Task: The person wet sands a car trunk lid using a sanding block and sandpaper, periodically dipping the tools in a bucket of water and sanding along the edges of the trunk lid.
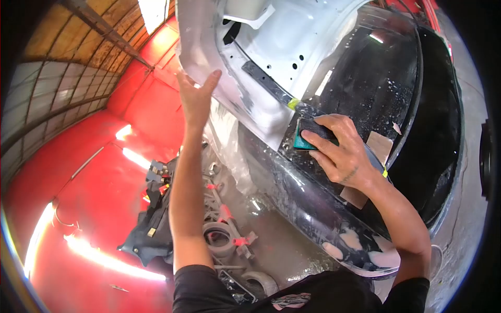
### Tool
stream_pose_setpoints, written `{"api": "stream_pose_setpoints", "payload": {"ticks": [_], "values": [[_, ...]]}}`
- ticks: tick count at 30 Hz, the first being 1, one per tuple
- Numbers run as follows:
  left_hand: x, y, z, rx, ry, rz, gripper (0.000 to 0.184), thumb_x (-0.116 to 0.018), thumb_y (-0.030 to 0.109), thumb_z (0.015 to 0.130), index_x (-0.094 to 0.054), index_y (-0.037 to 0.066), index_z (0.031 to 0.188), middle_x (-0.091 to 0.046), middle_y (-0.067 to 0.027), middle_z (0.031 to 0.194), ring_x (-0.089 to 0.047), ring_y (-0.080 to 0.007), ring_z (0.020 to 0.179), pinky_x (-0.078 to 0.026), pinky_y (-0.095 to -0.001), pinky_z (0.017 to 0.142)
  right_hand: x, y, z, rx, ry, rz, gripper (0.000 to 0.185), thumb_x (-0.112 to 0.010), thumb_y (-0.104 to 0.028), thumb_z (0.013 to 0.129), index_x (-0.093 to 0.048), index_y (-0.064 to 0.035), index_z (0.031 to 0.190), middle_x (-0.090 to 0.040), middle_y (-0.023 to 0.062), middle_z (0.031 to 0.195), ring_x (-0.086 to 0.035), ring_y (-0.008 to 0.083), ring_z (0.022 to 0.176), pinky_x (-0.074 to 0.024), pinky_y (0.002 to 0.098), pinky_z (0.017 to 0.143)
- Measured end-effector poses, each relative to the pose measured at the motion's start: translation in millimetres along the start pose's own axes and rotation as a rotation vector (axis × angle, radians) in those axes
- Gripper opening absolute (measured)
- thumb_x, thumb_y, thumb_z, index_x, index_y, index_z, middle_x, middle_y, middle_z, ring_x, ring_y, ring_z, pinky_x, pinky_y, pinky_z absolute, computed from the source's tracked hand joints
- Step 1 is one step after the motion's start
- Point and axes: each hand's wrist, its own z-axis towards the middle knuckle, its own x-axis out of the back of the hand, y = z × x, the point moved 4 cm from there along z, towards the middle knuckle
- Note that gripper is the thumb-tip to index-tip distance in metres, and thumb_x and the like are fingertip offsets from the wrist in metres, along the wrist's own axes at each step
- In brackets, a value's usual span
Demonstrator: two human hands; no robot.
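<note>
My right hand [342, 148] grips a dark sanding block with a teal edge [301, 136], pressed on the dark, wet-looking car body panel [261, 154]. Just above the block, a yellow-green tape piece [293, 103] sits on the panel's edge. At the left, my left hand [197, 96] has its thumb and fingers apart and holds nothing; it is beside the grey-white body pillar [209, 47], and whether it touches cannot be told. Below and to the right of my right hand lie brown sheets of paper [380, 146], partly hidden by my hand and forearm.
Clear plastic sheeting [224, 141] hangs from the body's left side. Car parts and dark seat-like pieces [151, 229] lie on the floor beside red walls [68, 156]. A black curved panel [430, 130] extends at the right, and filler patches [352, 239] mark the lower bodywork.
</note>
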Motion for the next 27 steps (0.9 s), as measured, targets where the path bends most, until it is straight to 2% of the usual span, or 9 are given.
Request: {"api": "stream_pose_setpoints", "payload": {"ticks": [2, 7, 8, 11, 12, 15, 19, 25, 27], "values": [[-2.3, -9.6, -16.9, 0.199, -0.045, -0.018, 0.051, -0.082, 0.022, 0.097, -0.056, -0.005, 0.13, -0.066, -0.0132, 0.115, -0.065, -0.0206, 0.098, -0.053, -0.034, 0.084, 0.5, -1.6, -0.4, 0.01, 0.001, 0.001, 0.052, -0.084, -0.006, 0.075, -0.076, -0.0083, 0.126, -0.062, 0.0188, 0.129, -0.062, 0.0399, 0.115, -0.0517, 0.0514, 0.097], [-3.2, -14.7, -25.2, 0.076, 0.064, 0.072, 0.041, -0.07, 0.029, 0.106, -0.063, -0.007, 0.125, -0.073, -0.0188, 0.106, -0.072, -0.023, 0.094, -0.056, -0.0372, 0.08, 0.9, -1.4, 0.6, 0.0, -0.001, 0.02, 0.052, -0.084, -0.007, 0.074, -0.076, -0.0083, 0.125, -0.063, 0.0179, 0.13, -0.063, 0.0393, 0.115, -0.0515, 0.0517, 0.097], [1.4, -23.9, -13.4, 0.195, 0.102, 0.086, 0.045, -0.065, 0.037, 0.108, -0.066, -0.007, 0.119, -0.073, -0.0193, 0.095, -0.071, -0.023, 0.087, -0.055, -0.0393, 0.075, 0.7, -2.0, 0.0, 0.0, -0.005, 0.022, 0.052, -0.084, -0.007, 0.074, -0.076, -0.0083, 0.125, -0.063, 0.0177, 0.13, -0.063, 0.0392, 0.115, -0.0514, 0.0518, 0.097], [8.7, 7.8, 19.4, -0.026, 0.185, 0.082, 0.047, -0.065, 0.04, 0.108, -0.064, -0.007, 0.109, -0.072, -0.019, 0.09, -0.068, -0.0228, 0.083, -0.053, -0.0403, 0.072, 0.6, -2.6, 0.2, 0.003, -0.008, 0.012, 0.051, -0.084, -0.007, 0.074, -0.076, -0.0085, 0.125, -0.063, 0.0177, 0.13, -0.063, 0.0388, 0.115, -0.0513, 0.0515, 0.096], [6.6, 7.6, 16.0, -0.042, 0.165, 0.145, 0.043, -0.061, 0.037, 0.11, -0.058, -0.005, 0.1, -0.065, -0.0173, 0.082, -0.06, -0.022, 0.074, -0.048, -0.0421, 0.066, -0.1, -2.8, 0.0, -0.001, -0.011, 0.007, 0.051, -0.084, -0.008, 0.074, -0.076, -0.0085, 0.125, -0.063, 0.0179, 0.13, -0.063, 0.0387, 0.115, -0.0514, 0.0514, 0.096], [-4.5, -13.3, 0.0, 0.017, 0.199, 0.098, 0.04, -0.057, 0.034, 0.113, -0.053, -0.003, 0.097, -0.056, -0.0151, 0.076, -0.053, -0.0215, 0.071, -0.045, -0.0434, 0.066, -1.0, -2.0, -0.3, -0.005, -0.01, -0.005, 0.051, -0.084, -0.008, 0.074, -0.076, -0.0086, 0.125, -0.063, 0.0183, 0.13, -0.063, 0.0386, 0.114, -0.0515, 0.051, 0.096], [-29.1, -26.2, -37.6, 0.108, 0.241, 0.045, 0.032, -0.054, 0.028, 0.114, -0.052, -0.004, 0.108, -0.051, -0.0143, 0.081, -0.051, -0.0209, 0.074, -0.046, -0.041, 0.071, -1.4, -2.7, -0.9, -0.001, -0.023, 0.004, 0.052, -0.084, -0.006, 0.074, -0.076, -0.0082, 0.126, -0.063, 0.0186, 0.129, -0.064, 0.0388, 0.113, -0.0517, 0.0507, 0.096], [-35.3, -9.2, -68.9, 0.031, 0.249, -0.155, 0.037, -0.056, 0.029, 0.113, -0.051, -0.006, 0.123, -0.063, -0.0169, 0.094, -0.061, -0.0244, 0.078, -0.049, -0.0403, 0.074, 3.2, -5.4, 3.1, -0.014, -0.046, 0.002, 0.053, -0.085, -0.006, 0.073, -0.076, -0.0075, 0.126, -0.063, 0.0191, 0.128, -0.064, 0.0388, 0.112, -0.0521, 0.0507, 0.097], [-18.5, -13.4, -49.6, 0.036, 0.268, -0.026, 0.037, -0.059, 0.03, 0.111, -0.06, -0.006, 0.106, -0.067, -0.0178, 0.092, -0.063, -0.0252, 0.075, -0.05, -0.0406, 0.072, 1.6, -5.5, 3.0, -0.01, -0.05, -0.004, 0.053, -0.085, -0.006, 0.073, -0.076, -0.0074, 0.126, -0.063, 0.0191, 0.127, -0.064, 0.0385, 0.113, -0.0521, 0.0506, 0.098]]}}
